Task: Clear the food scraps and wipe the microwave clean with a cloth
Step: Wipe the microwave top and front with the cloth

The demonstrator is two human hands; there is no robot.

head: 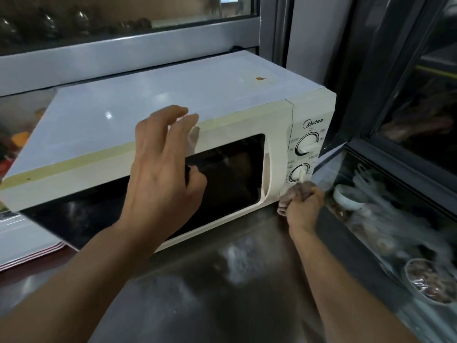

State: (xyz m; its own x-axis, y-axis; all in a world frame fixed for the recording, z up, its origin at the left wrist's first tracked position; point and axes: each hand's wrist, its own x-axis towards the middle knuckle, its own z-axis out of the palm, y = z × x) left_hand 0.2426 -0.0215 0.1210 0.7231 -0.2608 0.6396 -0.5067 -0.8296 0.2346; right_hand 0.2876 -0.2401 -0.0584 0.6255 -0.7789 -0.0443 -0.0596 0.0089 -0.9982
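Observation:
A cream microwave (138,107) with a dark door window stands on a steel counter (222,280), its door closed. My left hand (160,169) hovers in front of the door's upper edge with fingers spread and loosely bent, holding nothing. My right hand (305,206) grips a bunched pinkish cloth (294,191) and presses it against the lower right corner of the control panel, just under the lower of the two knobs (300,172). No food scraps are visible.
A glass display case (395,219) to the right holds a white bowl (346,196) and a foil-lined dish (430,280). Stacked trays (29,246) lie at the left. Window frames rise behind the microwave.

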